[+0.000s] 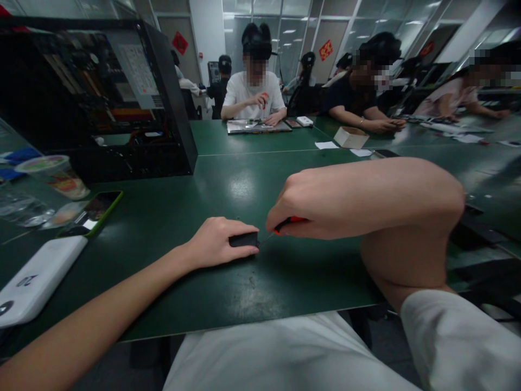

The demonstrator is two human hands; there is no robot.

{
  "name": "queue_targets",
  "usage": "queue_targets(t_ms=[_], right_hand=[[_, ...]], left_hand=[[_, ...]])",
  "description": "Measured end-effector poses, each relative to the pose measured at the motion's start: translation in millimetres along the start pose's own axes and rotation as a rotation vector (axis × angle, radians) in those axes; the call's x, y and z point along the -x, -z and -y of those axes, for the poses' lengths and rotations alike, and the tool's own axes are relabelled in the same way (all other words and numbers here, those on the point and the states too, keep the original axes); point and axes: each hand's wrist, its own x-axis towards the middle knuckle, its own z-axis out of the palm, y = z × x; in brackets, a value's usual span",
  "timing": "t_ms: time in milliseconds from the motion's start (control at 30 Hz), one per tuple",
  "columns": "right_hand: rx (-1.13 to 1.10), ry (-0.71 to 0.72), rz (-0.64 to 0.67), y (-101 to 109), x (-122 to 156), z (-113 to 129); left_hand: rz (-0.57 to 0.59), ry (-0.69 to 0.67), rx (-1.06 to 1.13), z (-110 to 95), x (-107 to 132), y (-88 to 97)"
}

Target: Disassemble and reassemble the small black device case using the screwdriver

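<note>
My left hand (220,241) grips a small black block-shaped part (243,239) between thumb and fingers, low over the green table. What kind of part it is I cannot make out. In my right hand (313,203) is a screwdriver (291,221) with a red and black handle, the fingers closed around it. Its thin shaft points left and its tip is at or close to the right end of the black part; whether they touch I cannot tell. The right wrist is bent sharply, with the forearm below it.
An open black computer case (171,108) stands at the back left. Near it are a plastic cup (57,174), a phone with a green edge (106,209) and a white power bank (44,277). Across the table (232,190), a person (254,92) works; a small box (350,138) lies further right.
</note>
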Motion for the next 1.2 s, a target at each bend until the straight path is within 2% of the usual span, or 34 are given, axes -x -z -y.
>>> queue_targets(t_ms=[300, 467, 567, 733, 867, 1067, 1200], right_hand=[[0.007, 0.076, -0.010, -3, -1, -7], [-0.020, 0.011, 0.028, -7, 4, -2], [-0.045, -0.034, 0.007, -27, 12, -2], [-0.115, -0.108, -0.145, -78, 43, -15], [-0.192, -0.170, -0.257, -105, 58, -28], [-0.288, -0.090, -0.262, -124, 44, -43], [-0.322, -0.070, -0.337, -126, 45, -50]], left_hand=[[0.032, 0.012, 0.044, -3, -2, 2.3], [0.024, 0.017, 0.006, -1, 0, 0.8], [0.002, 0.007, -0.036, 1, 0, -1.7], [-0.028, 0.003, -0.067, 3, 0, -5.6], [-0.042, -0.008, -0.067, 4, -1, -7.6], [-0.039, -0.030, -0.074, 3, -1, -7.5], [-0.046, -0.039, -0.066, 2, -1, -5.7]])
